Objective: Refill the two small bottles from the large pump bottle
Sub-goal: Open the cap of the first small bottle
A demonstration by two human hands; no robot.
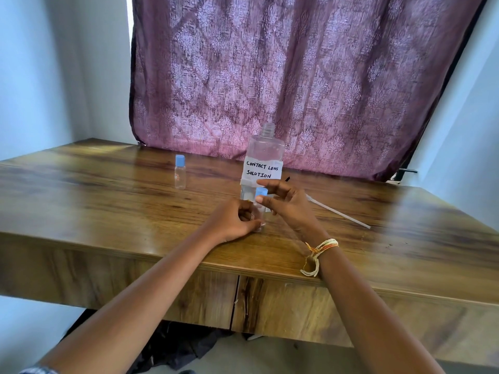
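The large clear bottle (264,157) labelled "Contact Lens Solution" stands mid-table with its neck uncovered. Its pump with the long white tube (340,211) lies on the wood to the right. One small clear bottle (180,172) with a blue cap stands apart at the left. My left hand (232,221) is wrapped around a second small clear bottle (258,213) on the table in front of the large one; most of it is hidden. My right hand (286,199) pinches that bottle's blue cap (261,191) between thumb and fingers at its top.
The wooden table (108,211) has its front edge close to me. A purple patterned curtain (297,76) hangs behind it, and pale walls close in on both sides. A thread bracelet is on my right wrist.
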